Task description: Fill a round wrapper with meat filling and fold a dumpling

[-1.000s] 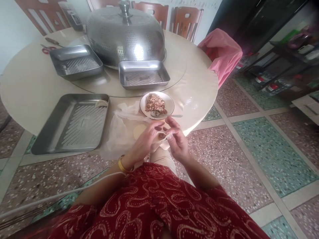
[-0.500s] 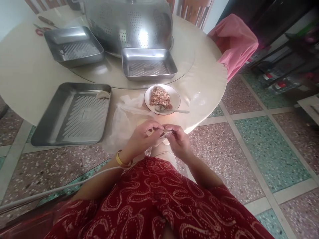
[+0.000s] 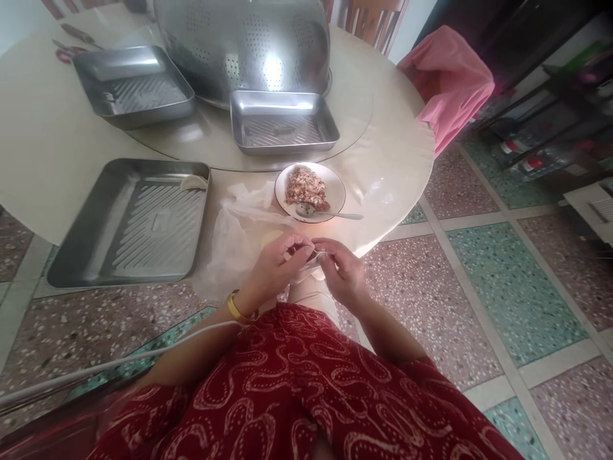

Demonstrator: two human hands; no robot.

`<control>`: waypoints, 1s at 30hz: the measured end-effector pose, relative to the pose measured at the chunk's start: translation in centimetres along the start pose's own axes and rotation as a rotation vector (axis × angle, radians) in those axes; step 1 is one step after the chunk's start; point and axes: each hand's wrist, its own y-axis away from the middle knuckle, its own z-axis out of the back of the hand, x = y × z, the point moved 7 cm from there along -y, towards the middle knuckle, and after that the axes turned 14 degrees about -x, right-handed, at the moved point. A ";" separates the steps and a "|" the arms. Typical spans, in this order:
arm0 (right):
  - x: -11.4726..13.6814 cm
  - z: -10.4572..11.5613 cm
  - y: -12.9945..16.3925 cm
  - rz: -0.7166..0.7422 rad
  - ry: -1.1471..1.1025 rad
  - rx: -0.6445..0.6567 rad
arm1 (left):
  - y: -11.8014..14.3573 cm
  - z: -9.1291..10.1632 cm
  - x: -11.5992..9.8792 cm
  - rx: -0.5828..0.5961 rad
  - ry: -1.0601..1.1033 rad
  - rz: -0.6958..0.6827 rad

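Observation:
My left hand (image 3: 282,260) and my right hand (image 3: 343,271) meet at the table's front edge, fingertips pinched together on a pale dumpling (image 3: 318,253). Fingers cover most of it; only a strip of dough shows. Just beyond them a white plate (image 3: 336,177) bears a mound of minced filling (image 3: 306,186), with a metal spoon (image 3: 338,214) resting in it. Beside my left hand lies a crumpled clear plastic bag (image 3: 230,236), and a round of dough (image 3: 271,237) shows partly behind that hand. One finished dumpling (image 3: 193,183) lies in the far right corner of the large metal tray (image 3: 62,265).
Two smaller metal trays (image 3: 285,151) (image 3: 138,120) stand farther back, before a large perforated steel colander (image 3: 249,45). Red-handled scissors (image 3: 64,54) lie at the far left. A white cable (image 3: 143,354) runs to my left wrist. Pink cloth (image 3: 450,83) hangs at the right.
The fingers of both hands have shifted slightly along the dumpling's edge, still pinching it. The whole view has moved a little; the trays and plate stay put on the table.

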 end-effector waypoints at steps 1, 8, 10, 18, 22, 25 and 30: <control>0.0 0.0 0.0 -0.002 0.007 -0.005 | 0.0 0.0 -0.1 -0.006 -0.014 -0.016; -0.4 0.0 0.3 -0.014 -0.009 -0.022 | 0.3 0.3 -0.8 -0.029 -0.036 -0.041; -0.3 0.0 0.3 -0.003 -0.018 -0.020 | 0.3 0.4 -0.8 -0.030 -0.022 -0.034; 0.4 0.0 -0.3 -0.025 -0.065 -0.042 | 0.5 0.5 -1.0 -0.035 -0.016 -0.077; 0.3 0.0 -0.2 -0.059 -0.070 -0.040 | 0.5 0.6 -1.0 -0.018 0.011 -0.072; 0.2 0.2 -0.3 -0.076 -0.087 -0.062 | 0.6 0.9 -0.6 -0.009 0.027 -0.070; 0.3 0.1 -0.4 -0.043 -0.043 -0.072 | 0.6 1.5 0.5 -0.019 -0.022 -0.073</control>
